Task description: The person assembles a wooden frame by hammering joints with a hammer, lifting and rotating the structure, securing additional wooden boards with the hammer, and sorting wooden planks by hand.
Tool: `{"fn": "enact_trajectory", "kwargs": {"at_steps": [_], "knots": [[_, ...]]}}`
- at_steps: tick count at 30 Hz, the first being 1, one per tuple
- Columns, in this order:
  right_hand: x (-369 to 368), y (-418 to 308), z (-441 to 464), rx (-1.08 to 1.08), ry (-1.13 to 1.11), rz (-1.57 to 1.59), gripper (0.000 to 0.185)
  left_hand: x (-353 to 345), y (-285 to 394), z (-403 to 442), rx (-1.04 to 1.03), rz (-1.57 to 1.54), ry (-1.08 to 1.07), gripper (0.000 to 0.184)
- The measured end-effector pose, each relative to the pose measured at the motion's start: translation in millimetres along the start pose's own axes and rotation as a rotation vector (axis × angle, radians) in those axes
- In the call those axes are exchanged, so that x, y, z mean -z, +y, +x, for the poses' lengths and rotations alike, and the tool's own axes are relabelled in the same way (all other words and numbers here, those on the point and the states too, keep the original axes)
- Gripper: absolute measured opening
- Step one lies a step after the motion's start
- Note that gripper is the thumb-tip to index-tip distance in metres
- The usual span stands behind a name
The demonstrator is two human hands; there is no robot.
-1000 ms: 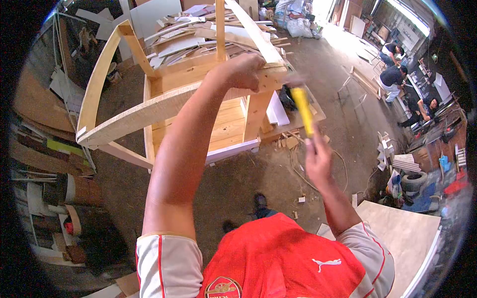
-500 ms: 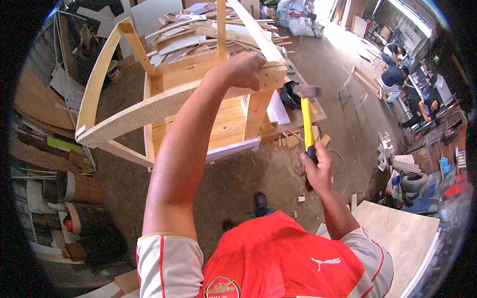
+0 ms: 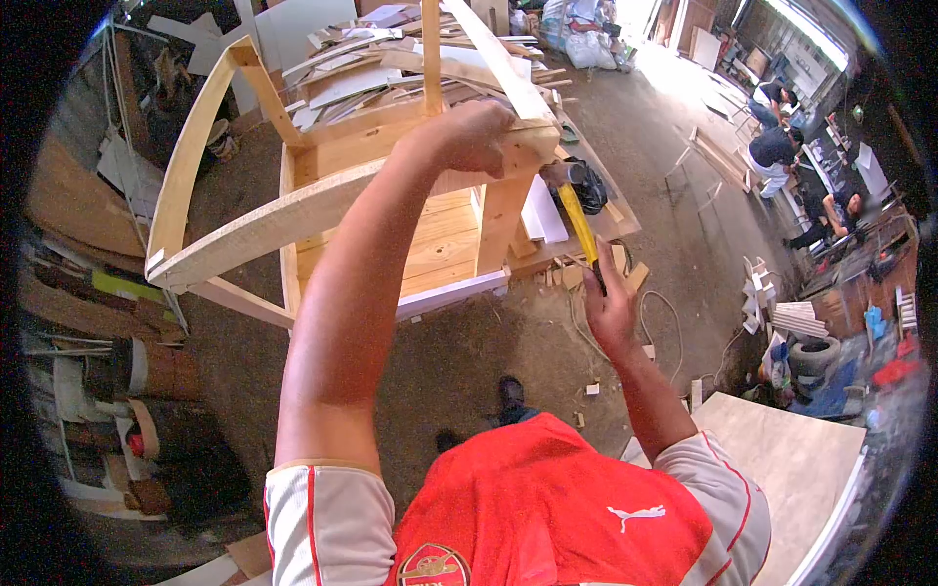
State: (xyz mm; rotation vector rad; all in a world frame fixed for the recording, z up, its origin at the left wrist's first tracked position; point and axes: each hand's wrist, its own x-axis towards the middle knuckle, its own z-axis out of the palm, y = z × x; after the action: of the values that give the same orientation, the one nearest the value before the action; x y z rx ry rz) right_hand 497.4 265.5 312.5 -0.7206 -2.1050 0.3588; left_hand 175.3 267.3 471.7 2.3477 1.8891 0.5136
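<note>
A wooden frame [image 3: 259,230] of pale boards, with a slatted base and curved rails, stands in front of me. My left hand [image 3: 474,139] is closed over its top rail close to the near right corner; what lies under the fingers is hidden. In my right hand [image 3: 611,305] is a hammer [image 3: 578,223] with a yellow and black handle, gripped low down. The hammer's head is at the right side of the corner post [image 3: 504,223], just below the rail's end; whether it touches the wood I cannot tell.
Behind the frame lies a heap of wood offcuts [image 3: 366,80]. A black bag [image 3: 586,186] sits beyond the hammer. Scraps and a cord [image 3: 674,322] lie on the floor at right. A plywood sheet [image 3: 782,459] is by my right elbow. Several people [image 3: 772,151] work at far right.
The hammer has swung left, its head moving from clear of the frame to the corner post. My right hand has tilted with it. My left hand stays on the rail.
</note>
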Motion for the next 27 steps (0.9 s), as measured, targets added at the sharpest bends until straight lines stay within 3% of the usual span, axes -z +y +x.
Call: {"fn": "enact_trajectory", "kwargs": {"at_steps": [3,6,7,8,10,16,17,18,20,23,27], "knots": [[5,-2,1,-0.038,0.131,0.096,0.049,8,1,3,0.054,-0.009,-0.042,0.042],[2,-5,3,-0.16,0.115,0.091,0.049,0,-6,4,0.053,-0.013,-0.052,0.043],[-11,9,7,0.047,0.144,0.035,0.047,0,-4,4,0.033,-0.011,-0.037,0.043],[-20,26,5,0.138,0.033,-0.027,0.047,-1,0,4,0.051,0.023,-0.048,0.043],[-24,26,-10,0.046,-0.12,-0.045,0.047,15,15,-2,0.095,0.108,-0.05,0.041],[-18,19,2,0.145,0.267,0.077,0.048,9,7,2,0.113,-0.001,-0.08,0.041],[-26,28,14,0.319,0.288,0.027,0.048,8,5,2,0.105,-0.025,-0.071,0.04],[-28,31,12,0.147,0.023,-0.034,0.047,8,3,2,0.098,-0.049,-0.061,0.04],[-31,32,8,0.112,0.001,0.104,0.047,5,4,-1,0.12,-0.057,-0.064,0.039],[-32,37,5,0.191,0.206,0.069,0.047,11,12,-2,0.172,-0.057,-0.088,0.04],[-47,61,15,0.243,0.131,0.082,0.047,10,13,-2,0.146,-0.123,-0.108,0.043]]}}
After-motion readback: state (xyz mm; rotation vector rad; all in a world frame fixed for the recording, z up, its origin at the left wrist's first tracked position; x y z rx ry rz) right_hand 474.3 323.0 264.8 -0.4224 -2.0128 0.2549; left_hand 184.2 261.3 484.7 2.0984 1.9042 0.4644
